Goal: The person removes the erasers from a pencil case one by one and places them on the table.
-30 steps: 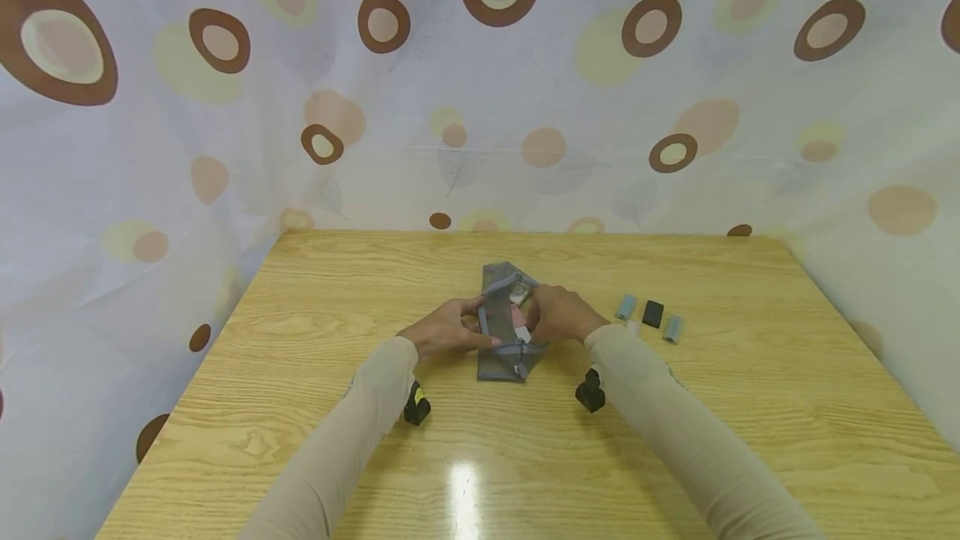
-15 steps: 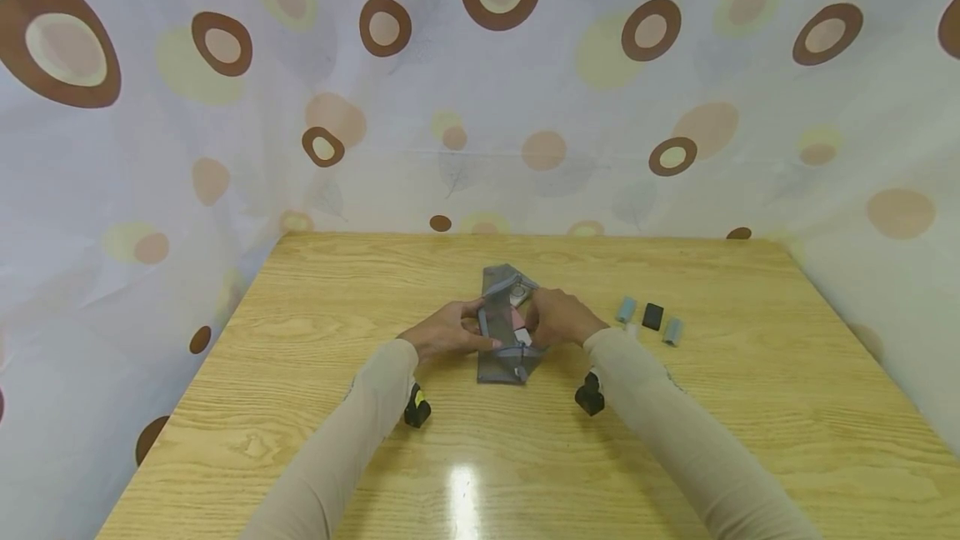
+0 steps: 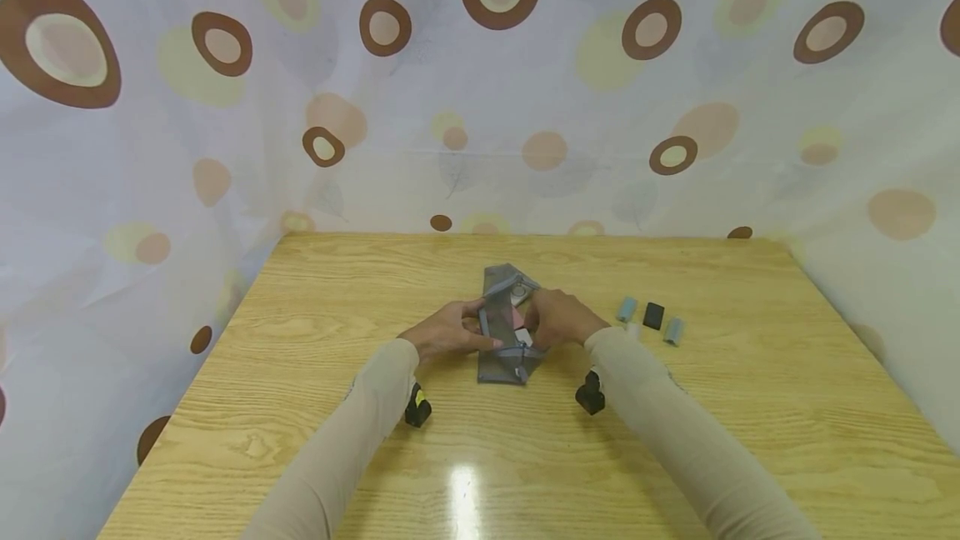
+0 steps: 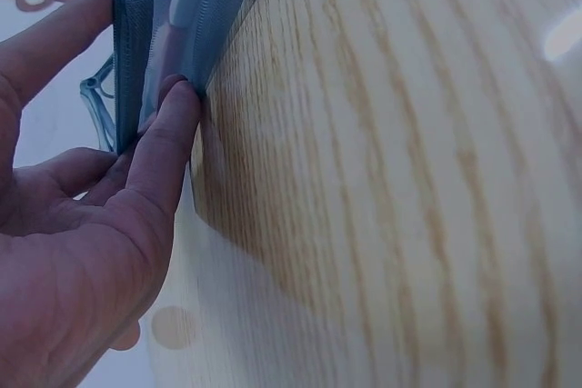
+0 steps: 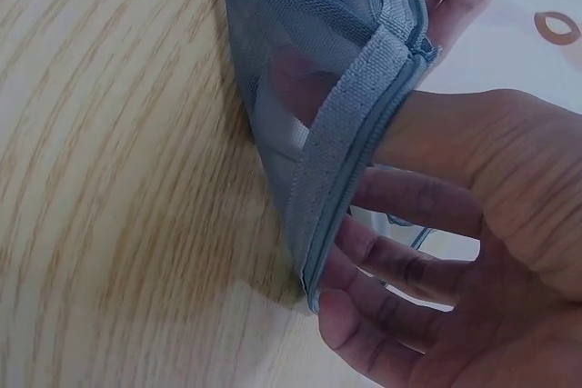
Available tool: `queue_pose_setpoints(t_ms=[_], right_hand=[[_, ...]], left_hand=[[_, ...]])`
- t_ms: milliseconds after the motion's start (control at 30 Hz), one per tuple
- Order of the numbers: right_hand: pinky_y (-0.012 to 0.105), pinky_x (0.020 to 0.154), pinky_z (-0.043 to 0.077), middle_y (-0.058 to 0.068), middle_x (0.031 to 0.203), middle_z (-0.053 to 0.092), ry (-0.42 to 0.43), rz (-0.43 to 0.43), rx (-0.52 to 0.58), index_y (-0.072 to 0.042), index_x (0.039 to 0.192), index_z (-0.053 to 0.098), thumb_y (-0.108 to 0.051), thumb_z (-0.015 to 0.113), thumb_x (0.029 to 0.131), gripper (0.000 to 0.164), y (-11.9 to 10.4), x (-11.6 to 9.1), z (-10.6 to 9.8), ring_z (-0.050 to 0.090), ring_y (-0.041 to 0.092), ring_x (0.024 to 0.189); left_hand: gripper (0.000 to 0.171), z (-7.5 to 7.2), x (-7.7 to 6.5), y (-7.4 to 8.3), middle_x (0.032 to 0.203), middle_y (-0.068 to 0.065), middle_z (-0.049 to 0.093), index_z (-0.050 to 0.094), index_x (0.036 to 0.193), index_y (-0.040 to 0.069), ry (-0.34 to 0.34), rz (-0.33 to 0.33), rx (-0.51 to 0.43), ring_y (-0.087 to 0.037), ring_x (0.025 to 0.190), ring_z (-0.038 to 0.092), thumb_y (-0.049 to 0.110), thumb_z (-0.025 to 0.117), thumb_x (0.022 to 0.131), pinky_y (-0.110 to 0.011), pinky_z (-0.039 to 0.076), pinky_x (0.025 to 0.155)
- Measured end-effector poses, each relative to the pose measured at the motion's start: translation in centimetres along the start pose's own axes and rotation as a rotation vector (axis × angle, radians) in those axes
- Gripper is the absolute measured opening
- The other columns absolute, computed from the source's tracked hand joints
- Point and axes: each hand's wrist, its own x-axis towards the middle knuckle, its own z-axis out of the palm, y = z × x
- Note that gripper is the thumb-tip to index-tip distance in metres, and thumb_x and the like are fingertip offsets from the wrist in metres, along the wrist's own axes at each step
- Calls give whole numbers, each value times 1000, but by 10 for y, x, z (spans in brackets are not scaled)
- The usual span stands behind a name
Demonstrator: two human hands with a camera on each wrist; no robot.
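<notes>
A grey-blue mesh zip pouch [image 3: 498, 369] lies on the table with its zipper undone. Inside it I see a silvery item with a round face [image 3: 519, 293], a pink piece [image 3: 517, 319] and a whitish piece [image 3: 523, 337]. My left hand [image 3: 450, 330] pinches the pouch's left rim, as the left wrist view also shows. At the right rim, my right hand [image 3: 562, 317] reaches into the opening. Its thumb [image 5: 305, 84] shows through the mesh, while other fingers bend along the zipper. Their tips are partly hidden, so what they grasp is unclear.
Right of the pouch lie two small blue-grey blocks [image 3: 626, 309] and a small black flat item [image 3: 654, 315]. A whitish item [image 3: 632, 328] is partly covered by the right sleeve. Behind the wooden table [image 3: 360, 457] hangs a dotted curtain [image 3: 480, 107].
Inside the pouch, the pink and whitish pieces have shifted slightly, and less of the pink one shows. Both hands stay almost in place.
</notes>
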Motion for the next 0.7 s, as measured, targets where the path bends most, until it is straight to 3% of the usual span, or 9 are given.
queue_pose_setpoints(t_ms=[500, 700], right_hand=[[45, 87, 58, 9, 103, 74, 7, -36, -2, 0, 106, 76, -4, 80, 75, 32, 0, -2, -4, 69, 29, 97], [46, 91, 56, 9, 108, 73, -9, -4, 51, -2, 108, 75, -10, 84, 77, 33, 4, -1, -5, 68, 31, 103]], left_hand=[[94, 1, 1, 1, 145, -15, 55, 22, 162, 9, 12, 2, 20, -28, 127, 58, 18, 80, 89, -48, 38, 115], [93, 1, 0, 2, 152, -16, 47, 23, 162, 9, 15, -2, 21, -31, 130, 56, 16, 80, 89, -48, 39, 114]])
